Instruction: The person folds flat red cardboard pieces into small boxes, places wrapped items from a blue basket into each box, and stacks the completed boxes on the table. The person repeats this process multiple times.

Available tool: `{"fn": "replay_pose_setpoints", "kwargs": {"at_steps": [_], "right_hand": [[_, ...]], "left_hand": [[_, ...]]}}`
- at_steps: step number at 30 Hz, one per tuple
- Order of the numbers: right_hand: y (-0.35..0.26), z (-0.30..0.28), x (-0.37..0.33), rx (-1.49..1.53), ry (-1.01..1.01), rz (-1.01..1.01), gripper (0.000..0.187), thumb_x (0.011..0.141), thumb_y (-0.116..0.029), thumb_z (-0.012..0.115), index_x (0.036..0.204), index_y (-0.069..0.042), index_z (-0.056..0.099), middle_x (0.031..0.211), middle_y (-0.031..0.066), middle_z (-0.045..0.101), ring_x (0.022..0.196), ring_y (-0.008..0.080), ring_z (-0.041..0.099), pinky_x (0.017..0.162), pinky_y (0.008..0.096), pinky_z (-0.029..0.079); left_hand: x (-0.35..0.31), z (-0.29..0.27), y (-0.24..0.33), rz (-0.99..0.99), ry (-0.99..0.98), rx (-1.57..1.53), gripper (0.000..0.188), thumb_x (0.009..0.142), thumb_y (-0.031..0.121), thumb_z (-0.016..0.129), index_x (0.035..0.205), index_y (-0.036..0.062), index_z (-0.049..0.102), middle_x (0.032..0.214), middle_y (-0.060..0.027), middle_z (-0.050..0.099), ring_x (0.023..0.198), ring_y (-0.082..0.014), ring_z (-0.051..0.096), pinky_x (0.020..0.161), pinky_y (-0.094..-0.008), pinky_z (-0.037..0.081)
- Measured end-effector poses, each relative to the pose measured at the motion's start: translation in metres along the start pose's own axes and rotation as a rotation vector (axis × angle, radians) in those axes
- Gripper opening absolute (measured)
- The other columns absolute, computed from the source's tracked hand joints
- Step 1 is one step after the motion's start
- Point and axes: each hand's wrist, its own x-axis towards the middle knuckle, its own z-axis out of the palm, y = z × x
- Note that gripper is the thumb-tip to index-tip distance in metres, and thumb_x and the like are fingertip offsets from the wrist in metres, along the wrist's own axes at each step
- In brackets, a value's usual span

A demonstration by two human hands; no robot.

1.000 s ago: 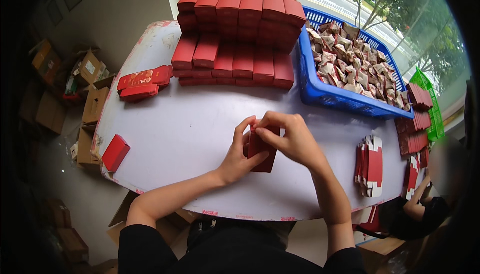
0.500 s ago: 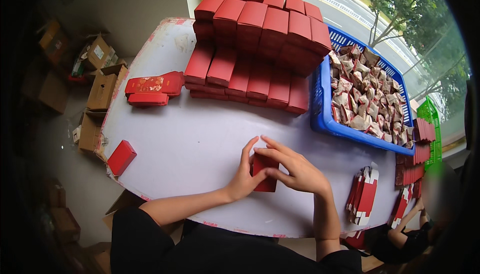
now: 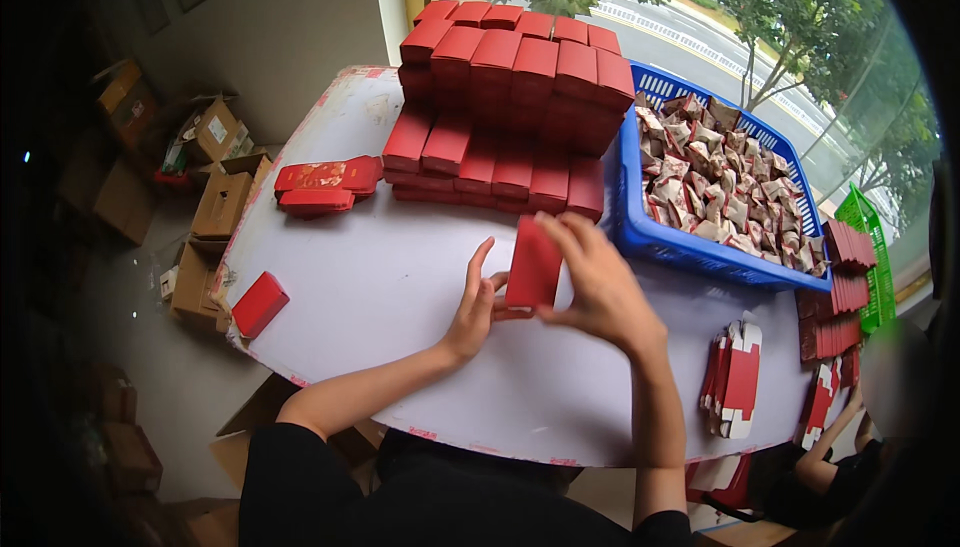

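A small red box [image 3: 533, 265] is raised over the near middle of the white table, its long side tilted up. My right hand [image 3: 605, 292] grips it, fingers along the top and thumb at the lower corner. At the box's lower left, my left hand [image 3: 474, 315] has its index finger stretched up and its fingers apart. Some left fingertips lie close against the box's bottom edge; whether they bear it is hard to tell. Beyond them rises a stepped stack of red boxes [image 3: 493, 60].
A blue basket [image 3: 690, 254] full of small wrapped packets stands right of the stack. Flat red cartons [image 3: 738, 377] lie at the near right, others [image 3: 325, 179] at the far left. One red box [image 3: 260, 304] sits by the table's left edge. Another person's arm [image 3: 825, 457] shows at right.
My hands have lifted the red box off the table and away from me. My left hand has loosened from around it, while the right grips it. The view has shifted slightly.
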Motion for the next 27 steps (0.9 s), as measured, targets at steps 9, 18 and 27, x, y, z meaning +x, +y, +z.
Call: {"fn": "replay_pose_setpoints", "kwargs": {"at_steps": [9,18,27], "right_hand": [[0.052,0.058,0.121,0.016,0.095,0.059,0.081,0.063,-0.017,0.070,0.133,-0.011,0.030,0.128,0.0205,0.037,0.116,0.0362,0.040,0.095,0.0389,0.039],[0.028,0.053,0.061,0.063,0.316,0.020,0.060,0.074,-0.018,0.067,0.126,-0.007,0.040,0.127,0.0196,0.040,0.113,0.0366,0.045,0.091,0.0384,0.040],[0.014,-0.041,-0.177,-0.689,0.275,0.777,0.055,0.067,-0.025,0.072,0.114,-0.006,0.050,0.117,0.0185,0.049,0.112,0.0343,0.042,0.096,0.0469,0.029]], "left_hand": [[0.002,0.004,0.004,0.083,0.084,0.150,0.068,0.092,0.051,0.029,0.136,0.0075,0.000,0.116,-0.0214,0.045,0.083,-0.0247,0.062,0.071,-0.0312,0.052],[-0.004,0.012,-0.002,0.030,-0.037,0.126,0.064,0.093,0.046,0.031,0.136,0.0076,0.003,0.113,-0.0195,0.046,0.079,-0.0217,0.061,0.070,-0.0292,0.051],[-0.023,0.015,-0.011,0.133,-0.329,0.233,0.058,0.095,0.034,0.036,0.135,0.0066,0.004,0.106,-0.0174,0.050,0.074,-0.0191,0.061,0.066,-0.0286,0.052]]}}
